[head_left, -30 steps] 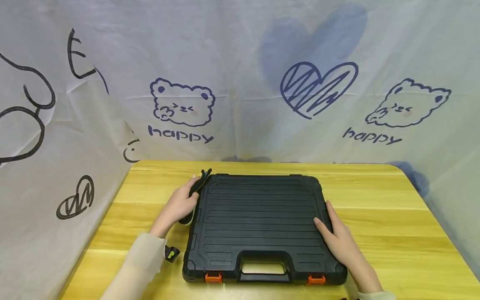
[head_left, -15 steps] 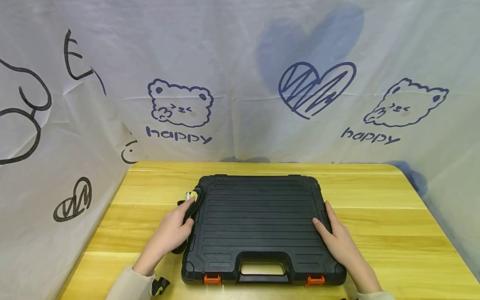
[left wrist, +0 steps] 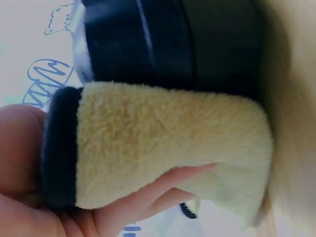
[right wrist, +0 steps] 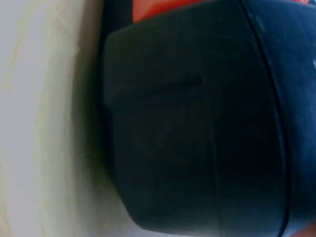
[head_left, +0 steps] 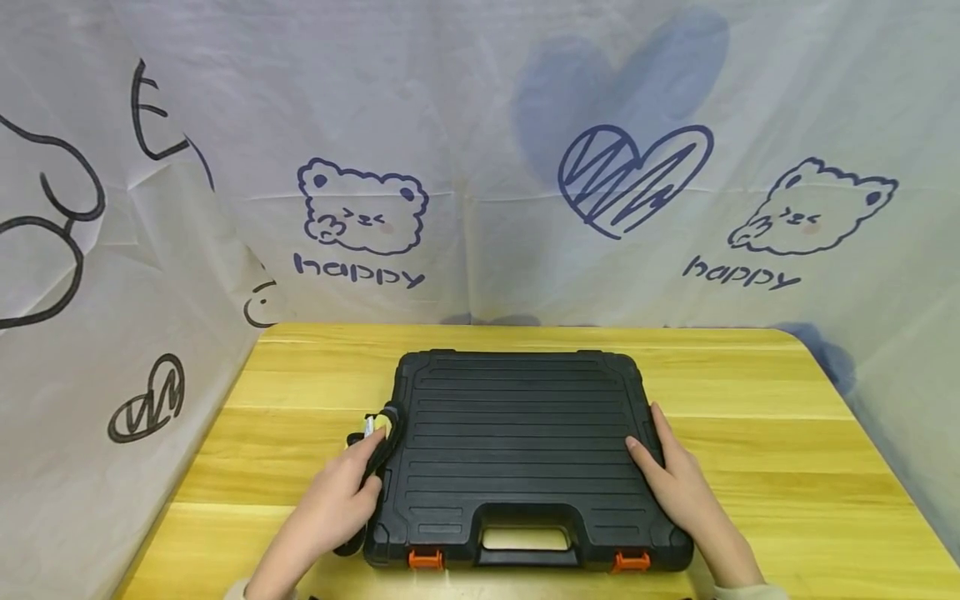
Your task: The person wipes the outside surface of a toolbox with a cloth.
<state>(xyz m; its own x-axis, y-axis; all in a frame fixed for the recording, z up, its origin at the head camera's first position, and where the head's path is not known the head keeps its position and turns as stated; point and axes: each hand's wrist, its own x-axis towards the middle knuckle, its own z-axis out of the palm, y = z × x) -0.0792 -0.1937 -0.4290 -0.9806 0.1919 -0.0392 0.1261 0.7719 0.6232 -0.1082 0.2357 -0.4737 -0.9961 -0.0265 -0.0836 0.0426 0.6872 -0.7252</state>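
Observation:
A black plastic carrying case [head_left: 517,425] with a ribbed lid lies flat on the table, its handle [head_left: 529,557] toward me. My left hand [head_left: 333,500] holds a fuzzy pale-yellow cloth [left wrist: 138,138] with black edging against the left side of the case. In the left wrist view the cloth is folded over, and its far face lies along the case's dark side wall [left wrist: 148,39]. My right hand [head_left: 678,483] grips the right side, thumb on the lid and fingers along the edge. The right wrist view shows the case's dark corner [right wrist: 168,148] close up.
Two orange latches [head_left: 426,560] sit on the front of the case. The wood-grain table [head_left: 780,433] extends on both sides of it. White fabric [head_left: 495,267] with drawn bears and hearts hangs behind and at the sides.
My left hand has slid the cloth along the case's left side, from near the back corner toward the front. My right hand and the case have stayed nearly still.

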